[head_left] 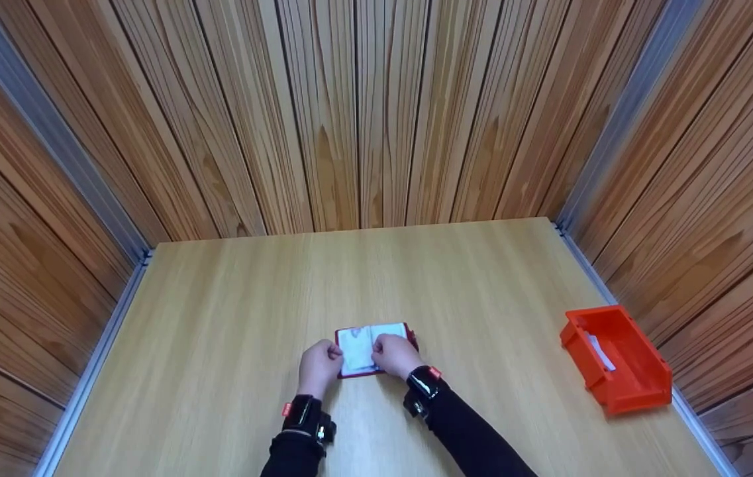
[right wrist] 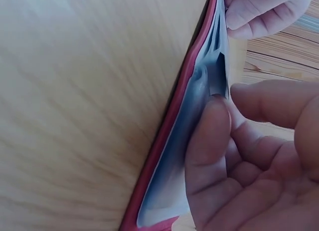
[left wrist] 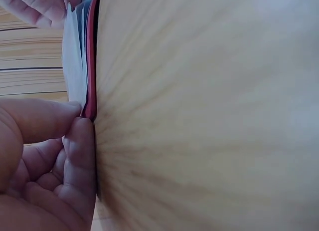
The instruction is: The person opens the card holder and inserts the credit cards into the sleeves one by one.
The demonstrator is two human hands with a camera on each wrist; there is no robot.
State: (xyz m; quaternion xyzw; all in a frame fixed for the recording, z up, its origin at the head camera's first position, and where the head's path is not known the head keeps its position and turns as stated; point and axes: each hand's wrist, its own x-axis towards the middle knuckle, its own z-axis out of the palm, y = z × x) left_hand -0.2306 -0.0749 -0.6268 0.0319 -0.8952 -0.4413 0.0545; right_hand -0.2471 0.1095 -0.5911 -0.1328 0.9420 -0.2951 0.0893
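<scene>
A small red-covered card holder [head_left: 357, 351] lies spread on the table, with thin clear plastic sleeves [right wrist: 172, 178] inside. At its left edge my left hand [head_left: 320, 368] pinches the corner between thumb and index finger; the left wrist view shows the red cover [left wrist: 90, 66] and the sleeve edges running up from that grip. My right hand [head_left: 397, 356] is over the right half, thumb and index finger pinching the edge of one raised sleeve [right wrist: 219, 76]. Whether a card sits inside that sleeve I cannot tell.
An orange-red open bin [head_left: 641, 361] stands at the right side of the wooden table [head_left: 237, 298], with a white flat piece [head_left: 600, 351] inside. Wood-plank walls [head_left: 323, 132] with metal corner rails [head_left: 614, 126] enclose the table at the back and sides.
</scene>
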